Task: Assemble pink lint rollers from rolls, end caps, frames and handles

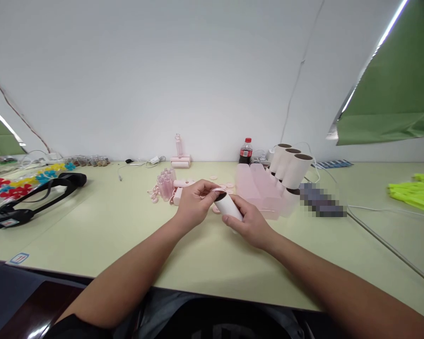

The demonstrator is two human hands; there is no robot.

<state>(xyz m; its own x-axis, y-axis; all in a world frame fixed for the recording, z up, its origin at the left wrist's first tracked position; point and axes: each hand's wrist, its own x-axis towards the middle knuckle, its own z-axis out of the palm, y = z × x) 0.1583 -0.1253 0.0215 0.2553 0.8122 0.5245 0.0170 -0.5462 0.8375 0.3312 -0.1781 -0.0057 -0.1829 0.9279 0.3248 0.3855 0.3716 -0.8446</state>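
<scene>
My right hand [252, 223] is wrapped round a white lint roller roll [229, 208], tilted with its brown cardboard core opening up and to the left. At that open end, my left hand [194, 202] pinches a thin pale pink round cap [218, 189] between thumb and fingers. The cap lies at the rim of the roll; how far it sits in the core, I cannot tell. Behind my hands several loose pink caps [228, 185] are scattered on the table. A pink lint roller part [183, 182] lies just beyond my left hand.
Clear pink handles [166, 183] stand in a cluster on the left. Long translucent pink covers [257, 188] lie to the right, beside several upright white rolls [297, 170]. At the wall are a cola bottle [246, 151] and an assembled roller [180, 162]. A black headset [38, 200] lies far left.
</scene>
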